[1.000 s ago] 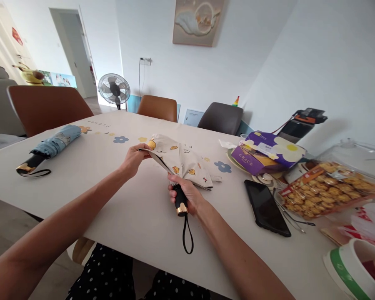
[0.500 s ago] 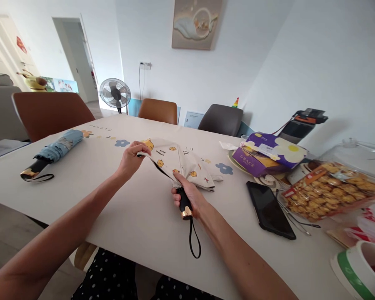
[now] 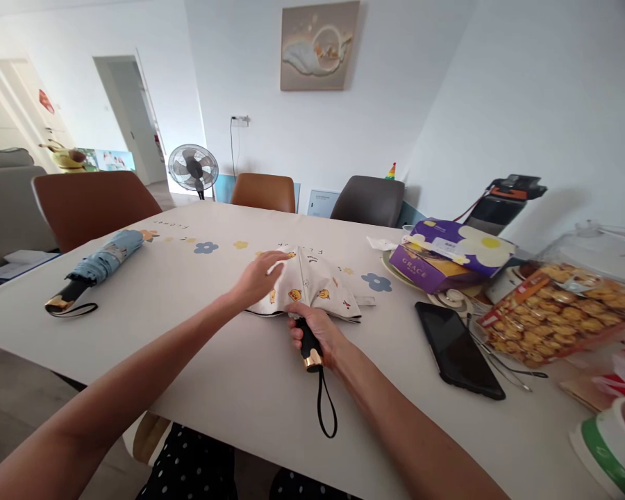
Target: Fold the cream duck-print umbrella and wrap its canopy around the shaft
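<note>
A cream folding umbrella [image 3: 312, 283] with small yellow duck prints lies partly spread on the table, its folds loose. My right hand [image 3: 320, 333] is wrapped round its black handle, which has a gold end and a hanging wrist strap. Over the left side of the umbrella cloth is my left hand [image 3: 263, 279], fingers stretched out and apart; whether the fingertips touch the cloth I cannot tell. Farther left on the table rests a rolled-up light blue umbrella [image 3: 109, 255] with a black and gold handle.
Right of my right hand lies a black phone [image 3: 458, 351] beside cables. Behind it are a purple box [image 3: 421, 264] on a plate, a pack of cookies [image 3: 557, 309] and a dark bottle [image 3: 500, 205]. A green-striped white cup [image 3: 609, 441] stands at the near right.
My left hand has let go of the umbrella's cloth edge and moved right, over the cloth, with its fingers opened. That cloth panel now lies down. My right hand keeps its hold.
</note>
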A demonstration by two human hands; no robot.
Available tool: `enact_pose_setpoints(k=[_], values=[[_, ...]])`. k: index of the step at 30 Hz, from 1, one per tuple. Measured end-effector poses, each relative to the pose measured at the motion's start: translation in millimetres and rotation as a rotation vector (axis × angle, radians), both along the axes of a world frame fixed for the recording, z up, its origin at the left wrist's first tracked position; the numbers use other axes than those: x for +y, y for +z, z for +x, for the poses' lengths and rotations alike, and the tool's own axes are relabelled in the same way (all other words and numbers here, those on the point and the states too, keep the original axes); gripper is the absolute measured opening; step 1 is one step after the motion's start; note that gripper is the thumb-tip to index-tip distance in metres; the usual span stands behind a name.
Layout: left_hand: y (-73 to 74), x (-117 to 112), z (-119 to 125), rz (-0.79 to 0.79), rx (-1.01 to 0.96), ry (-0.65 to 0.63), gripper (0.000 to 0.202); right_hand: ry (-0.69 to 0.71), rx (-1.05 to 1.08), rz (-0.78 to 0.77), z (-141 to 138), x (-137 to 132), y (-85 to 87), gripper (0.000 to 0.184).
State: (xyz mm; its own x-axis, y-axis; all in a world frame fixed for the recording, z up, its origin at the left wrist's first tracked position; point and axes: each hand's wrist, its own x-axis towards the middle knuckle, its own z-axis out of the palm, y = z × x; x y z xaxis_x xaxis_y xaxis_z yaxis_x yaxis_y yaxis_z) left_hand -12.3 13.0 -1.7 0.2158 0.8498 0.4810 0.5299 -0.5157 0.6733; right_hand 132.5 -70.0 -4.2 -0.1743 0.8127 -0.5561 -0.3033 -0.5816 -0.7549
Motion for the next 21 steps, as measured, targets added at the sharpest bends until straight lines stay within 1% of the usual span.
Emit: enact_pose_setpoints(k=[2,3,5,7,8,10,13,15,19,21], values=[[-5.2,7,25,0.006,0.075,-0.146,0.036,0.008,-0.025,0.01,-1,-1,-0.9,0.015],[-10.1,12,34,-0.027,0.095,-0.14,0.039,0.009,-0.041,0.018,-2,-1,-1.3,0.015],[-21.6,22,45,-0.151,0.07,-0.075,0.045,0.002,-0.071,0.033,-4,-2,-1.9,0.016],[-30.6,27,49,-0.265,-0.021,0.017,0.051,-0.015,-0.09,0.044,-6,-3,-2.5,0.018],[-32.8,27,49,-0.297,-0.066,0.053,0.054,-0.024,-0.096,0.048,-7,-4,-2.7,0.018],[-32.4,22,48,-0.327,-0.122,0.088,0.059,-0.036,-0.112,0.057,-9,-4,-3.2,0.019],[-25.2,11,48,-0.374,-0.173,0.102,0.065,-0.046,-0.149,0.076,-11,-6,-3.8,0.018],[-21.2,6,49,-0.424,-0.256,0.097,0.069,-0.042,-0.175,0.089,-13,-7,-4.0,0.018],[-17.7,10,46,-0.538,-0.501,0.026,0.089,-0.009,-0.216,0.115,-13,-10,-3.4,0.02],[-16.4,16,40,-0.545,-0.568,-0.007,0.093,0.03,-0.223,0.118,-14,-12,-2.6,0.02]])
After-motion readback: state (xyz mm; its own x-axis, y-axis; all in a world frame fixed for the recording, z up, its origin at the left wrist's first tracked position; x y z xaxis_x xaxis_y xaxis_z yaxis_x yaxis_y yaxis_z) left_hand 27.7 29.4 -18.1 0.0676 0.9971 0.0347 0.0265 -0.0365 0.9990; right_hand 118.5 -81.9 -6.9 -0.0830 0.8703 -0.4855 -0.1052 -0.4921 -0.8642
